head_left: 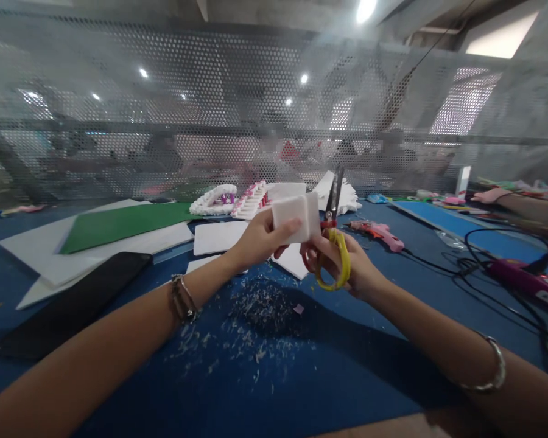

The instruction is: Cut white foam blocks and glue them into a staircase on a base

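My left hand (262,237) is closed on a small white foam block (288,218), its thumb pressed on the near face. A thinner white piece shows along the block's right edge, and I cannot tell whether it is attached. The fingers of my right hand (358,264) touch that edge. This same hand keeps hold of scissors (346,261) with yellow and red handles, their dark blades pointing up and away from the block. White scraps (260,350) lie scattered on the blue table below my hands. Flat white foam pieces (219,237) rest just beyond my left hand.
White and green sheets (128,225) and a long black object (77,304) lie to the left. White models with pink parts (251,201) stand behind. On the right are a pink glue gun (383,236), black cables, a purple power strip (525,283) and another person's arm (520,205).
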### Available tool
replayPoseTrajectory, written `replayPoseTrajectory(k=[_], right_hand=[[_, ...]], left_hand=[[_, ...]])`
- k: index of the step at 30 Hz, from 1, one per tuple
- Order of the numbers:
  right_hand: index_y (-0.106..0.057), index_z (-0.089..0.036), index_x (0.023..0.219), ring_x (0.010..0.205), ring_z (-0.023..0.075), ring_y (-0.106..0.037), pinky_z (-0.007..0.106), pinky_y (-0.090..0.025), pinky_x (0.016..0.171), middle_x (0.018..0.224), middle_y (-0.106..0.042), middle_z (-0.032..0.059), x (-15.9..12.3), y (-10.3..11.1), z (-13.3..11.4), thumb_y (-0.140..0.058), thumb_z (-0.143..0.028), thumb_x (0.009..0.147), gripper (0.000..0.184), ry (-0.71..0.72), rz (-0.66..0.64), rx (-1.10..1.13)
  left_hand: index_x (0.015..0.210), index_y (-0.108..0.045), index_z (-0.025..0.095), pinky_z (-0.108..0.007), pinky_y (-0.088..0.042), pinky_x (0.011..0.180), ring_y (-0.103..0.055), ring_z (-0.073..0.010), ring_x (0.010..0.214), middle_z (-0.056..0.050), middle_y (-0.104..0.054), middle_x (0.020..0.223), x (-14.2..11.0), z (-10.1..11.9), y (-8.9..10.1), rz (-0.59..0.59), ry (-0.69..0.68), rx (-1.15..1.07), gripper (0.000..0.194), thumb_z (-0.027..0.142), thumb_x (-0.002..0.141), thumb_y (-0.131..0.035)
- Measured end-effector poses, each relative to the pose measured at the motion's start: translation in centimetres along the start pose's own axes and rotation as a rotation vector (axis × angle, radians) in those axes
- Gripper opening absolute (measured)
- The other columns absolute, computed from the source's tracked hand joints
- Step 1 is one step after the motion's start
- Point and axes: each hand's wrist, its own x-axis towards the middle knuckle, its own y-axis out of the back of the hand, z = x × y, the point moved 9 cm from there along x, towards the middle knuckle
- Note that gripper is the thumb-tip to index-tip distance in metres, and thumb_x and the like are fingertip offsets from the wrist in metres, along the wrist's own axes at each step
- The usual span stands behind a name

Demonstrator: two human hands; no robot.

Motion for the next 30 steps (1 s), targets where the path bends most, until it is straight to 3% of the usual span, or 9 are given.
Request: replayPoseTrajectory(k=[3,6,12,20,26,30], right_hand=[[-0.042,-0.02,0.064,0.045,0.0075,-0.042,0.024,-0.036,0.045,0.054,-0.043,-0.005,-0.1,-0.4,-0.5,-0.055,-0.056,0.068,0.038,-0.005,-0.055,-0.065],[-0.041,-0.021,0.067,0.054,0.0093,-0.043,0.027,-0.039,0.053,0.062,-0.043,-0.0041,-0.4,-0.7,-1.1,-0.058,-0.056,0.065,0.039,0.031,-0.097,-0.134],[-0.038,-0.022,0.08,0.071,0.0143,-0.04,0.034,-0.038,0.067,0.076,-0.04,-0.0002,-1.1,-2.1,-1.1,-0.049,-0.053,0.072,0.034,0.131,-0.233,-0.372],[-0.036,-0.022,0.087,0.076,0.0162,-0.04,0.038,-0.037,0.073,0.082,-0.039,0.0014,-1.3,-2.4,-0.5,-0.05,-0.053,0.072,0.037,0.157,-0.215,-0.448],[-0.036,-0.021,0.088,0.076,0.0167,-0.041,0.039,-0.039,0.072,0.082,-0.04,0.002,-1.8,-3.4,-0.3,-0.049,-0.054,0.071,0.039,0.131,-0.192,-0.353],[-0.037,-0.022,0.086,0.074,0.0165,-0.042,0.037,-0.039,0.07,0.081,-0.041,0.0018,-2.0,-3.7,-0.1,-0.051,-0.054,0.07,0.038,0.12,-0.177,-0.307]], left_hand=[[0.064,-0.044,0.018,-0.018,-0.025,0.03,-0.031,-0.0047,0.032,0.007,-0.036,0.044,0.3,-0.1,0.7,0.077,0.039,-0.168,0.032,0.048,0.075,-0.046],[0.065,-0.043,0.018,-0.018,-0.026,0.032,-0.028,-0.0029,0.032,0.008,-0.036,0.044,0.6,0.1,1.3,0.125,0.062,-0.314,0.037,0.053,0.072,-0.05],[0.07,-0.048,0.018,-0.017,-0.031,0.037,-0.024,0.0002,0.031,0.01,-0.039,0.045,0.4,0.2,2.3,0.241,0.172,-0.631,0.033,0.045,0.066,-0.065],[0.068,-0.049,0.015,-0.013,-0.025,0.034,-0.03,-0.0014,0.036,0.008,-0.042,0.047,-0.2,-0.9,2.9,0.478,0.19,-0.695,0.025,0.036,0.069,-0.064],[0.068,-0.049,0.015,-0.014,-0.028,0.037,-0.036,-0.0037,0.041,0.006,-0.044,0.048,-1.4,-1.2,1.4,0.509,0.199,-0.671,0.022,0.035,0.072,-0.059],[0.072,-0.049,0.017,-0.016,-0.031,0.04,-0.041,-0.0053,0.045,0.005,-0.047,0.055,-1.6,-1.4,1.8,0.572,0.241,-0.68,0.019,0.034,0.072,-0.059]])
